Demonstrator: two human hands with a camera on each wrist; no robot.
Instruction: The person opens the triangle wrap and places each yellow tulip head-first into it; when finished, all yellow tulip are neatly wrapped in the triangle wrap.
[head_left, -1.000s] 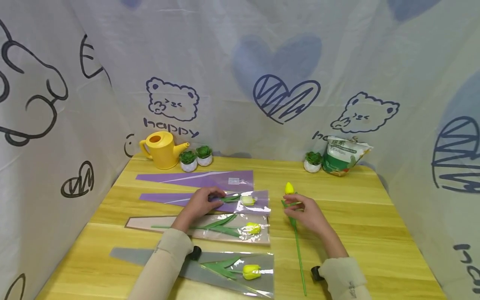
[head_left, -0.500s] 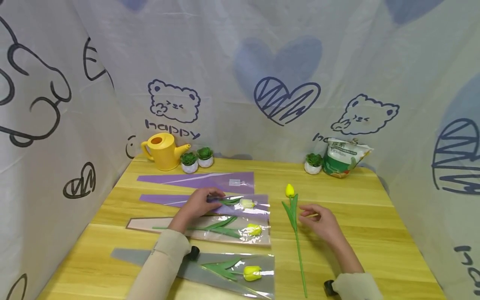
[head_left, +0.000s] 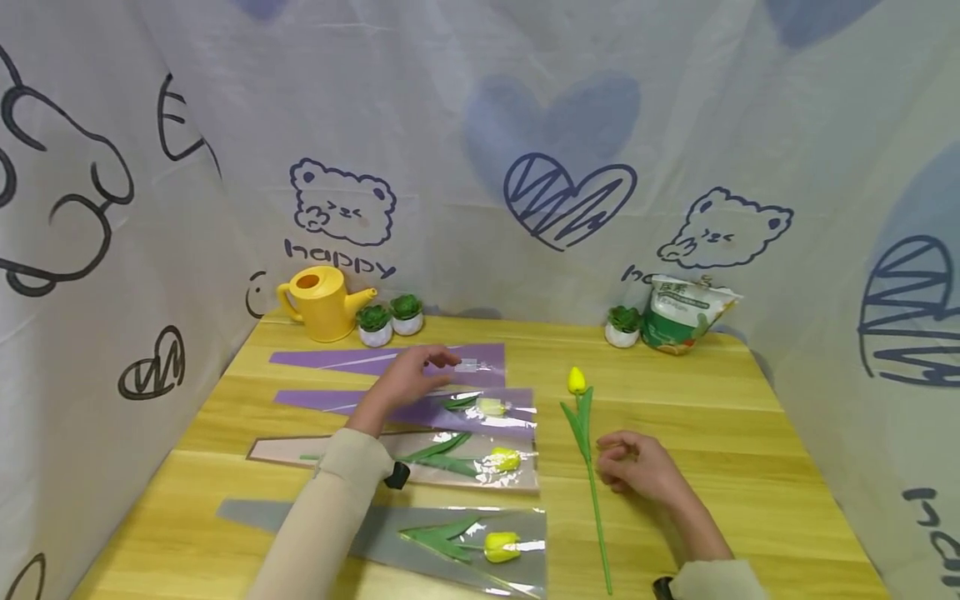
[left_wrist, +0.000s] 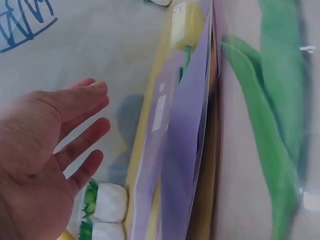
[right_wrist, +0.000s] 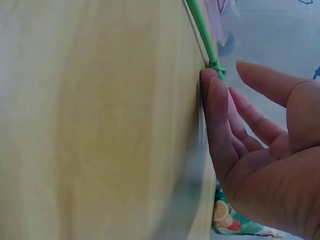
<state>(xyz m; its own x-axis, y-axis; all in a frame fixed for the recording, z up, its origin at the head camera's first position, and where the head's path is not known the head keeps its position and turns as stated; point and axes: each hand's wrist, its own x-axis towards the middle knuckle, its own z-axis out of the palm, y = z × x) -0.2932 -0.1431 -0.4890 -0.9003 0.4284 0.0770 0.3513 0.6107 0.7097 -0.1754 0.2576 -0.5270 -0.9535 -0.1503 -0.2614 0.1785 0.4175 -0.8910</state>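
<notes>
My left hand (head_left: 408, 379) hovers over the two purple flower sleeves, its fingers relaxed and holding nothing. In the left wrist view the thumb and fingers are apart, beside the rear purple sleeve (left_wrist: 155, 130). The nearer purple sleeve (head_left: 315, 399) has a yellow tulip in it. On the table to the right lies a loose artificial tulip (head_left: 583, 421), bloom at the far end and stem toward me. My right hand (head_left: 641, 468) rests just right of its stem. Its fingers are loosely bent around nothing, fingertips close to the green stem (right_wrist: 200, 30) in the right wrist view.
Nearer me lie a pink sleeve (head_left: 281, 450) and a grey sleeve (head_left: 258, 512), each with a yellow tulip. A yellow watering can (head_left: 322, 308), small potted plants (head_left: 375, 325) and a green-and-white bag (head_left: 682, 315) line the back edge before a curtain.
My right hand has let go of the loose tulip and moved right and toward me. My left hand has left the nearer purple sleeve and shifted up toward the rear one.
</notes>
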